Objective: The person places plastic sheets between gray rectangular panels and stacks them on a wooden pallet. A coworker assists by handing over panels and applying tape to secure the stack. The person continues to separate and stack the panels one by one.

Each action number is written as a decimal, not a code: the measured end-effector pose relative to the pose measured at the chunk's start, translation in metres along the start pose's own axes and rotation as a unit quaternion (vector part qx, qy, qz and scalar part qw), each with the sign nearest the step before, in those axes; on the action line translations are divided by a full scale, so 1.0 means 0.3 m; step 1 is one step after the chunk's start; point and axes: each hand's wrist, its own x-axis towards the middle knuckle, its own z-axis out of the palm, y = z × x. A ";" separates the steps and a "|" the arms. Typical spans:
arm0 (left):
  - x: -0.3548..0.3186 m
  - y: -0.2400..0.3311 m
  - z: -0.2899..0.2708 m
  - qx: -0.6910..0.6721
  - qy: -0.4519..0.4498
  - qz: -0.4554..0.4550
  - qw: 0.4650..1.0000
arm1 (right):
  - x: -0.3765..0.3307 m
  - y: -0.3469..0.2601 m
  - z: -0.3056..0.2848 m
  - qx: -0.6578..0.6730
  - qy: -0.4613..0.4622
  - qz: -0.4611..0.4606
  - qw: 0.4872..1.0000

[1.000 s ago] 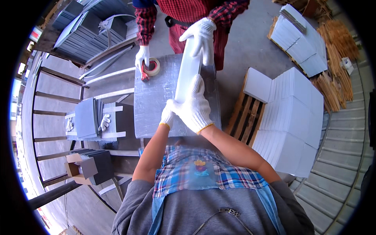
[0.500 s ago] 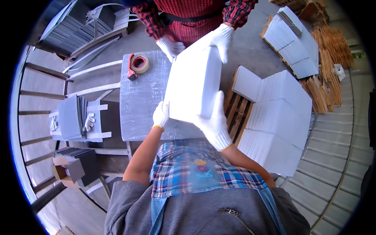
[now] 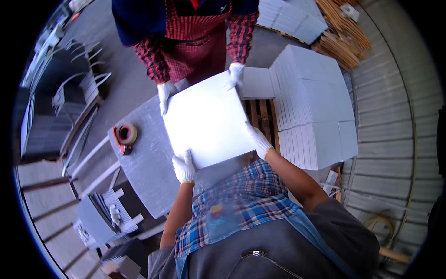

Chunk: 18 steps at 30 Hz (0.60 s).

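A glaring white rectangular slab (image 3: 206, 121) lies level over the grey-topped table; whether it is one board or a bundle of sheets I cannot tell. My left hand (image 3: 184, 168), in a white knit glove, grips its near left corner with the thumb on top. At its right edge, by the near corner, my gloved right hand (image 3: 258, 141) is closed on it, fingers partly hidden. Across from me, a co-worker in a red checked apron holds the far side with a gloved left hand (image 3: 235, 76) and a gloved right hand (image 3: 165, 96).
A red tape dispenser (image 3: 124, 136) sits on the table (image 3: 146, 172) at left. Stacks of white sheets (image 3: 313, 102) stand on a wooden pallet (image 3: 264, 121) at right. Grey sheets (image 3: 95, 216) with gloves on them lie at lower left. Wood strips (image 3: 344, 44) are piled at far right.
The slab has turned from steeply tilted to flat, its broad face now upward. My hands have shifted along its near edges, and my view has swung to the right.
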 end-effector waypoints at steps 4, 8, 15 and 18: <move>-0.019 0.052 0.017 0.040 -0.009 -0.027 0.999 | 0.193 0.150 -0.054 0.061 -0.075 0.059 0.994; 0.000 0.013 0.075 0.046 0.039 0.005 0.998 | 0.176 0.148 -0.037 0.061 0.000 0.038 0.997; 0.055 0.059 0.057 -0.171 -0.091 -0.148 0.970 | 0.303 0.255 -0.059 -0.019 -0.049 -0.019 0.998; 0.055 0.153 0.021 -0.251 -0.219 -0.129 0.934 | 0.404 0.275 -0.077 0.018 -0.065 -0.027 0.997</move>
